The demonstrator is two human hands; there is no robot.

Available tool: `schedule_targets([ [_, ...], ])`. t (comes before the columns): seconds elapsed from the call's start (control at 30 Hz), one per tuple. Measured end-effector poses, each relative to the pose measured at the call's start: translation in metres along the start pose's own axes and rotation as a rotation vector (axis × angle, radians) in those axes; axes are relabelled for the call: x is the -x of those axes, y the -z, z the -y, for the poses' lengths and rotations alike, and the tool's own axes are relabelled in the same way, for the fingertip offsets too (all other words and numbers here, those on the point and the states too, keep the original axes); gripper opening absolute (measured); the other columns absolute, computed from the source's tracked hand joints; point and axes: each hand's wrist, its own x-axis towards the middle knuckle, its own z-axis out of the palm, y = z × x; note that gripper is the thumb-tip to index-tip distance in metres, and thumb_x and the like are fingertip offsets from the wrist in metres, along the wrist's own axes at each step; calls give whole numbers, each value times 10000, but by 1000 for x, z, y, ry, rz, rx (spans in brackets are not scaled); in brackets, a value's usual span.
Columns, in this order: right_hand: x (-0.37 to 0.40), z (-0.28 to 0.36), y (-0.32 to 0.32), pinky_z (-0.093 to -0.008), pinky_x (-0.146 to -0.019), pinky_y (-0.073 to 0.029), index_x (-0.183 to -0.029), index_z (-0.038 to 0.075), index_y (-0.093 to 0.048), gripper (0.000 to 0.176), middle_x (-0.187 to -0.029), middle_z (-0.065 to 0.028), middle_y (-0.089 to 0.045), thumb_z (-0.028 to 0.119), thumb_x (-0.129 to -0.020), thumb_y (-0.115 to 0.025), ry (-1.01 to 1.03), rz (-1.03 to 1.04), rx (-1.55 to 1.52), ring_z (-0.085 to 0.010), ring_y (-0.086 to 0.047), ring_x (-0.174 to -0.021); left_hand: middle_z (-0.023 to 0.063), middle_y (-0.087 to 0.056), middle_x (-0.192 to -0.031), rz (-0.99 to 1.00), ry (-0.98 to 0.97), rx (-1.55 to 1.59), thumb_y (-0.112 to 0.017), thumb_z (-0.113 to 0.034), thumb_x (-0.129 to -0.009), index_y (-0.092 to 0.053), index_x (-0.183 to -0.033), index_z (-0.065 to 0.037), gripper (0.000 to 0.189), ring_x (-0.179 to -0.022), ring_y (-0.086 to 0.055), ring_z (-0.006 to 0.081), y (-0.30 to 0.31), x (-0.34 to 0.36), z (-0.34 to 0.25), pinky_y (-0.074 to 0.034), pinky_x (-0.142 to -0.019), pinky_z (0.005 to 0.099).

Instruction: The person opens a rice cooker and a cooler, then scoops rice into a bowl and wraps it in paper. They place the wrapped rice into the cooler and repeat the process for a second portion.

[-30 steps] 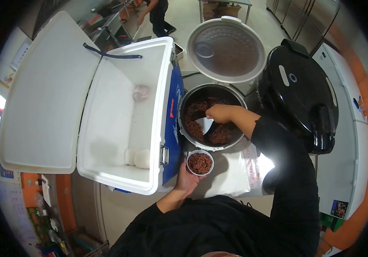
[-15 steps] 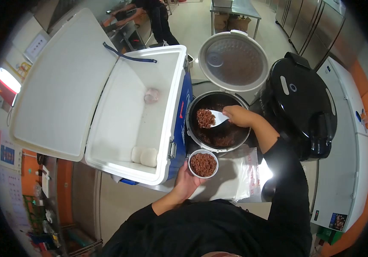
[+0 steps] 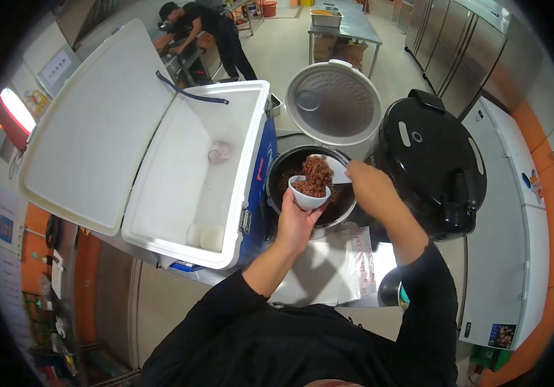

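Observation:
My left hand (image 3: 297, 226) holds a small white bowl (image 3: 310, 200) from below, tilted over the near side of the open rice cooker pot (image 3: 283, 158). Reddish-brown cooked rice (image 3: 312, 188) fills the bowl. Gripped in my right hand (image 3: 370, 187) is a white rice paddle (image 3: 339, 169), tipped at the bowl's rim with a heap of the same rice on it. Rice on the paddle meets the rice in the bowl. More dark rice lies in the pot, partly hidden behind the bowl and my hands.
A blue-and-white cooler (image 3: 225, 255) stands open at left, with white round items (image 3: 206, 237) and a pinkish bag (image 3: 219, 152) inside. Right of the pot is a closed black cooker (image 3: 433, 161). Clear plastic bags (image 3: 319, 271) lie in front. A person (image 3: 209, 32) works at the back.
My left hand has raised the bowl from beside the pot to over it and tilted it. The loaded paddle has moved from inside the pot to the bowl.

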Motion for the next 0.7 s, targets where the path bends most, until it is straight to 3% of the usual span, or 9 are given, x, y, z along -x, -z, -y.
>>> schedule_targets([
  [0.03,8,7,-4,-433,-672,-488,-918,56,-563,98,-847,-135,-620,142,-893,-524,72,-38,101,-325,-640,-806,124,-512,-1348,-6,-16,-2,-242,-412,-1055,-406,-1369,-65,496,-1191,-548,258,-1,-6,4,-507,-928,391],
  [0.13,30,30,-19,-333,-577,-454,-916,103,-559,134,-805,-23,-532,233,-881,-565,217,-35,441,-186,-599,-722,114,-524,-1316,0,2,-44,-265,-412,-1057,-400,-1347,-106,442,-1171,-563,251,7,-25,17,-491,-976,422],
  [0.17,37,35,-23,-305,-561,-436,-925,115,-565,183,-794,-9,-516,288,-871,-585,265,-101,436,-159,-573,-711,104,-565,-1242,50,-4,-54,-273,-413,-1052,-410,-1331,-127,423,-1141,-578,242,8,-28,19,-515,-907,408],
  [0.27,47,40,-29,-307,-555,-432,-930,111,-572,208,-800,-15,-516,309,-871,-591,261,-132,519,-158,-565,-713,89,-585,-1210,55,-8,-104,-294,-423,-1042,-426,-1321,-133,423,-1129,-588,231,20,-39,25,-523,-866,406],
  [0.4,44,33,-5,-325,-590,-498,-965,90,-533,201,-827,-41,-542,217,-827,-604,169,-25,337,-189,-615,-760,91,-579,-1286,30,18,-27,-299,-432,-1028,-478,-1318,-94,480,-1143,-599,238,5,-29,19,-524,-927,409],
  [0.43,43,26,-3,-356,-620,-529,-967,78,-512,219,-849,-67,-560,172,-794,-607,93,-29,245,-234,-641,-787,111,-588,-1288,55,-14,-46,-292,-429,-1019,-489,-1320,-89,495,-1163,-600,258,4,-24,16,-530,-940,424],
  [0.53,36,20,26,-469,-665,-512,-955,42,-499,115,-854,-174,-610,149,-916,-516,-114,-97,1,-369,-634,-782,125,-595,-1283,74,-13,11,-293,-430,-1009,-491,-1323,-88,505,-1159,-607,271,3,-13,7,-540,-925,440],
  [0.6,29,12,32,-508,-663,-462,-923,-3,-548,237,-798,-250,-616,213,-985,-471,-226,-173,-283,-458,-601,-775,120,-584,-1303,67,-14,29,-296,-434,-1001,-500,-1320,-91,511,-1179,-595,270,10,-11,6,-528,-944,450],
  [0.7,24,7,18,-505,-656,-446,-829,-31,-584,351,-782,-278,-603,261,-994,-478,-355,-4,-526,-478,-589,-769,101,-580,-1308,48,6,49,-305,-438,-999,-490,-1334,-100,512,-1192,-582,260,11,-9,5,-510,-963,447],
])
